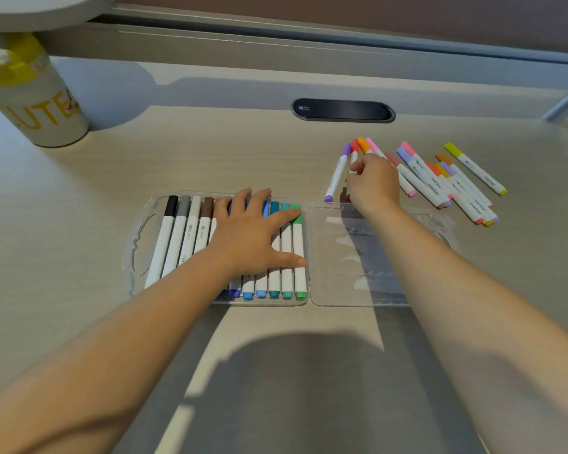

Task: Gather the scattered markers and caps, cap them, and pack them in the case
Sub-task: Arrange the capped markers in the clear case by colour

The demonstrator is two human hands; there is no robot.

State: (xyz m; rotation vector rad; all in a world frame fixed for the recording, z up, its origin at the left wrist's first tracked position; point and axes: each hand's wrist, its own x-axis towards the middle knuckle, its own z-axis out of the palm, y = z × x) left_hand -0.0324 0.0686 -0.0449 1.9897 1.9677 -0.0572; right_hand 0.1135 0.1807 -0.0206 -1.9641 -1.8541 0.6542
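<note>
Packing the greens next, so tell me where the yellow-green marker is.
In the head view the yellow-green marker lies on the desk at far right, the outermost of the loose markers, beyond the open case.

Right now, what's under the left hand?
The left hand lies flat on markers in the case. Black to brown caps show left of it, teal and green right. The middle markers' barrels are covered.

Cup [40, 103], white: yellow letters "UTE" are read, partly cut off. Loose marker barrels [435, 188]: word "marker" is printed. Grommet [343, 109] logo: illegible.
</note>
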